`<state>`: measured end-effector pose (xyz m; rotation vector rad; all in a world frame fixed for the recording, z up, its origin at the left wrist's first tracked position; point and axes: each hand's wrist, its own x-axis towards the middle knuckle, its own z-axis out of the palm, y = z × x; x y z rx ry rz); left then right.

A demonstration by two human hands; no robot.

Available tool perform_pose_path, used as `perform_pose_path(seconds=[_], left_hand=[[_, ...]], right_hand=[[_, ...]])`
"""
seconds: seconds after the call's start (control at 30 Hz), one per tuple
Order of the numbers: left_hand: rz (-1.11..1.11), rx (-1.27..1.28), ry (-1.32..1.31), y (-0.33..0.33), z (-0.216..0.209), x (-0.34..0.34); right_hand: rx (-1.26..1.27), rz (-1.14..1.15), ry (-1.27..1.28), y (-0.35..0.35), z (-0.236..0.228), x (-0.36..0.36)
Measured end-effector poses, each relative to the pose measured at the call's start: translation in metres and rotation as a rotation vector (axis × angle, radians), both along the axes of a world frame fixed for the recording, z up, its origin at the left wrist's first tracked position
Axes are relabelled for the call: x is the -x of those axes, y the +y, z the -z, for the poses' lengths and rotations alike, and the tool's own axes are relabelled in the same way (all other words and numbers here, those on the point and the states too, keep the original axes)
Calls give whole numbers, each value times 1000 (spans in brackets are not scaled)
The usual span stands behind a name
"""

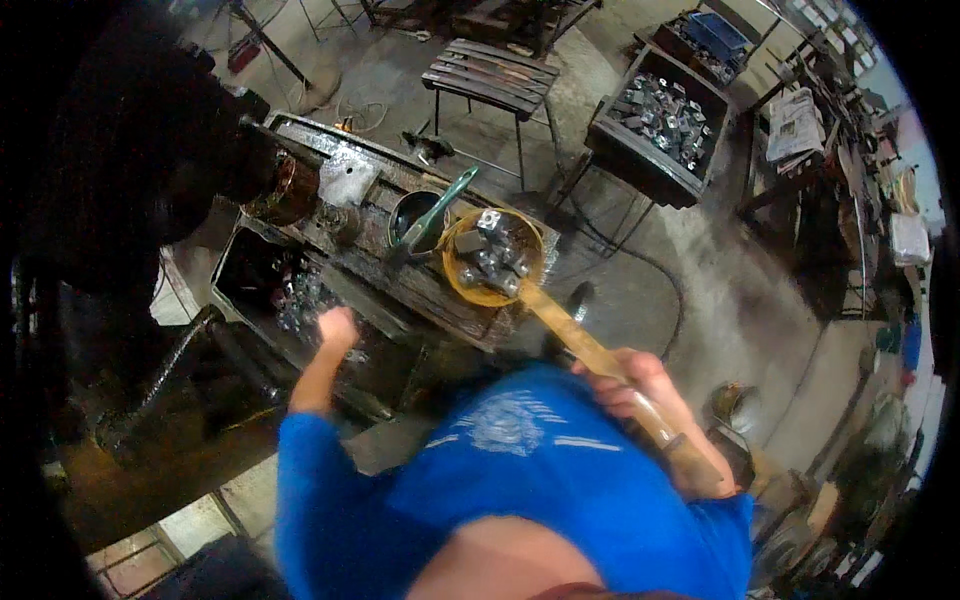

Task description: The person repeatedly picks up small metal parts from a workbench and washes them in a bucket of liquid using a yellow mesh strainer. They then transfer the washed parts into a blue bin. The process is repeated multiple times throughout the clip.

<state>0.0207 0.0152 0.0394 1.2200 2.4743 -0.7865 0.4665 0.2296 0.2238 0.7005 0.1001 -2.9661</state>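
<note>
My right hand [640,385] is wrapped round a flat, yellowish wooden stick [570,330] that slants up to the left. The stick's far end meets the rim of a round yellow bowl [446,262] on the bench; I cannot tell whether the two are joined. Several shiny, blocky metal parts [490,258] lie in the bowl. My left hand [338,326] looks closed and slightly blurred, at the near edge of a heap of small metal pieces [298,292] in a dark metal bin [232,262]. Whatever its fingers may hold is hidden.
A green-handled brush [440,208] leans in a dark pot [408,218] left of the bowl. A dark machine [130,150] fills the left side. Beyond stand a slatted stool [490,78] and a metal tray on legs [640,178] heaped with parts. A hose [680,290] crosses the floor.
</note>
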Motion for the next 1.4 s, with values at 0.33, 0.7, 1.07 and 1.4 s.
perform_pose_path(seconds=[0.33,0.7,1.07,1.4], left_hand=[[-140,-1050,-58,-8,-142,-77],[478,-1095,-301,124,-126,-157],[461,-815,-383,123,-147,-160],[-399,-1345,-330,29,-148,-68]], right_hand=[[-8,1,63,4,-4,4],[5,-25,16,11,-8,4],[106,-37,61,15,-11,14],[98,-19,73,11,-9,8]])
